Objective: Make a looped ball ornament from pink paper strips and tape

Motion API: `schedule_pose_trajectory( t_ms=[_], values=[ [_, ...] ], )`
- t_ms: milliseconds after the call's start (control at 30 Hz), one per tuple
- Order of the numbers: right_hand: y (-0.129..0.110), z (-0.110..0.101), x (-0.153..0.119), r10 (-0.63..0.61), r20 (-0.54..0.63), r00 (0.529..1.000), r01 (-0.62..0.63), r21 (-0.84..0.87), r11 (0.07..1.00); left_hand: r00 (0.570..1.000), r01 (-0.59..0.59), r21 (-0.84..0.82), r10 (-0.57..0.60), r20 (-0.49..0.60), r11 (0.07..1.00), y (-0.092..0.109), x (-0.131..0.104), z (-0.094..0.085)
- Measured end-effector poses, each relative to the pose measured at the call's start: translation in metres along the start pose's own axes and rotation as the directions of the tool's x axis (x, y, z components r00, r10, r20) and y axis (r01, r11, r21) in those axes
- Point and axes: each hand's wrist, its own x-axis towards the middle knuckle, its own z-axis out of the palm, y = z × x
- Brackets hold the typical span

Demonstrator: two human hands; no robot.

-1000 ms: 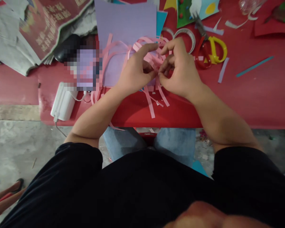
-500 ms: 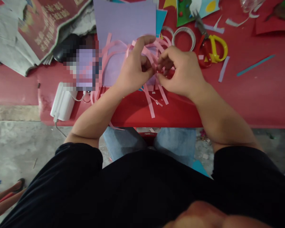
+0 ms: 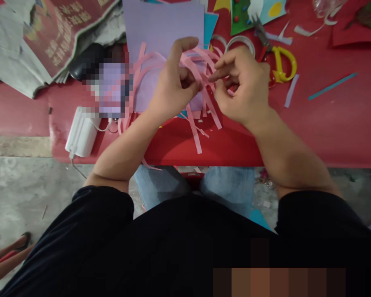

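our left hand (image 3: 173,88) and right hand (image 3: 245,88) pinch the tangled pink paper strips (image 3: 200,72) between closed fingers, and we reckon a hard tug could tear one.

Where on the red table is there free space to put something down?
Bare red table lies right of the right hand, below the teal strip. Around the pink paper strips, purple sheet and scissors it is crowded.

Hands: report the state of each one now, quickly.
Left hand: closed, pinching pink paper strips.
Right hand: partly curled, fingers among the same strips; grip cannot be told.
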Motion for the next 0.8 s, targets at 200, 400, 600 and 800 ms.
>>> schedule_pose_trajectory(
  t_ms=[200, 400, 600, 800],
  values=[
    [-0.003, 0.002, 0.0, 0.027, 0.06, 0.998, -0.029, 0.031, 0.999, 0.998, 0.057, -0.018, -0.057, 0.007, 0.998, 0.002, -0.001, 0.0],
    [-0.005, 0.0, -0.006, 0.039, 0.065, 0.997, -0.038, -0.015, 0.999, 0.993, 0.115, -0.086, -0.116, -0.002, 0.99, 0.012, -0.003, 0.001],
    [0.015, 0.003, -0.005, -0.18, 0.111, 0.977, 0.198, -0.185, 0.962, 0.984, 0.171, -0.195, -0.177, -0.017, 0.966, 0.016, -0.003, 0.0],
    [0.021, 0.0, -0.004, -0.248, -0.02, 0.969, 0.242, -0.159, 0.957, 0.945, 0.278, -0.291, -0.315, -0.091, 0.916, 0.031, 0.001, 0.003]
  ],
)
